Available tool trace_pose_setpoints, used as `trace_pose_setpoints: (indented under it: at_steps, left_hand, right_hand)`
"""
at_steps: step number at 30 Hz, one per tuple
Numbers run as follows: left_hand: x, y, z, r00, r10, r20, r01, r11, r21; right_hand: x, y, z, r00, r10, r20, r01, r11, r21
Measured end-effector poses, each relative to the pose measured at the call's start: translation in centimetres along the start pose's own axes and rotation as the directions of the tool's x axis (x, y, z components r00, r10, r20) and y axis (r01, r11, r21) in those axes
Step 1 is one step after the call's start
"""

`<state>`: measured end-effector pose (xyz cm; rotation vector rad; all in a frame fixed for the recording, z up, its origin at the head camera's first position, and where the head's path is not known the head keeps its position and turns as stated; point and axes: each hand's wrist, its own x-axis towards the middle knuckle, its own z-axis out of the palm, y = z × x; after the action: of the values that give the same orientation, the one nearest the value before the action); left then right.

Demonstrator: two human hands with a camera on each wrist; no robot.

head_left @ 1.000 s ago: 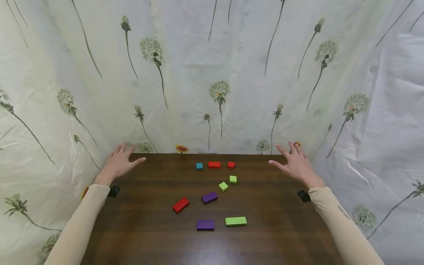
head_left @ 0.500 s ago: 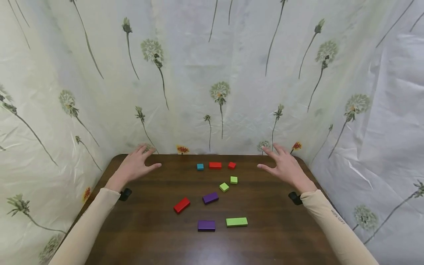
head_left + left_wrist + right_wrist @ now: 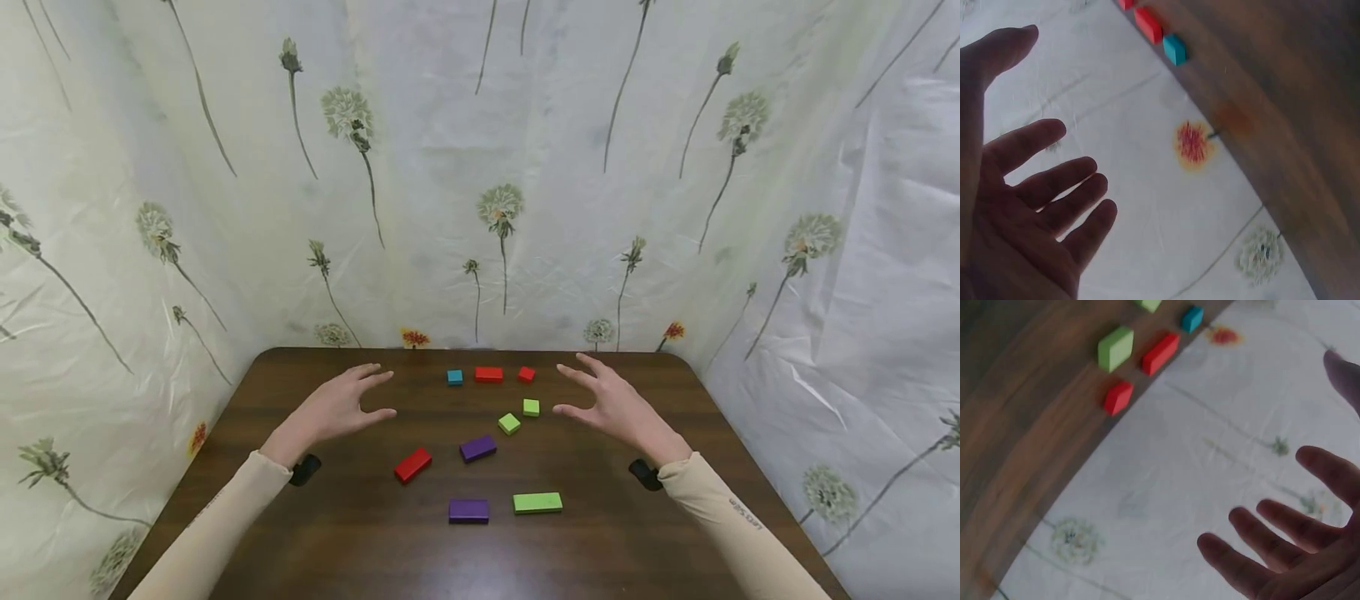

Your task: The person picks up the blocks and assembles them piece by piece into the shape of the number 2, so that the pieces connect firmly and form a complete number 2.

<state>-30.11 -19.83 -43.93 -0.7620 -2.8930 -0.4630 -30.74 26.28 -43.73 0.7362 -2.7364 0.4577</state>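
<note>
My left hand (image 3: 333, 408) hangs over the left of the table, fingers spread and holding nothing. Opposite it, my right hand (image 3: 611, 404) is spread in the same way and touches no block. Between them lie a blue block (image 3: 454, 377), a long red block (image 3: 489, 375) and a small red block (image 3: 527, 375) along the far edge. Two small green blocks (image 3: 531, 407) sit closer to the right hand. Nearer the front are a tilted purple block (image 3: 477, 449), another red block (image 3: 413, 466), a second purple block (image 3: 468, 512) and a long green block (image 3: 537, 502).
The dark wooden table (image 3: 360, 550) has rounded far corners. A pale curtain (image 3: 420, 208) printed with dandelions hangs behind it and along both sides. Black wrist cameras (image 3: 305, 470) sit under both wrists.
Both hands have moved inward from the table's far corners toward the blocks, and slightly nearer. The blocks lie where they were.
</note>
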Motion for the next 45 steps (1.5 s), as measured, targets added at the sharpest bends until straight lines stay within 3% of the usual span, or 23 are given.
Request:
trace_pose_setpoints:
  at_steps: [9,14,20,29,33,45]
  left_hand:
    - [-1.0,2.3,2.8,0.984,0.176,-0.011,-0.176,0.984,0.015]
    - [-1.5,3.3,3.5,0.981,0.192,0.031,-0.192,0.981,0.008]
    - [-2.0,4.0,4.5,0.971,0.241,0.011,-0.241,0.97,0.02]
    - [-2.4,5.0,6.9,0.918,0.396,-0.039,-0.393,0.917,0.065]
    - [-2.6,5.5,7.8,0.907,0.42,-0.029,-0.416,0.905,0.087]
    - [-2.8,7.4,10.0,0.877,0.478,0.045,-0.479,0.864,0.158]
  right_hand:
    - [-0.8,-2.5,2.6,0.992,-0.125,-0.035,0.126,0.991,0.037]
    - [-1.1,-3.3,3.5,0.991,-0.128,-0.026,0.129,0.99,0.048]
    - [-1.7,-4.0,4.5,0.985,-0.172,-0.026,0.173,0.984,0.035]
    - [-2.4,-5.5,6.8,0.969,-0.247,-0.011,0.244,0.962,-0.127]
    - [-2.7,-6.1,7.6,0.959,-0.284,-0.008,0.28,0.947,-0.159]
    - [-3.6,-8.5,9.8,0.926,-0.371,0.064,0.376,0.917,-0.132]
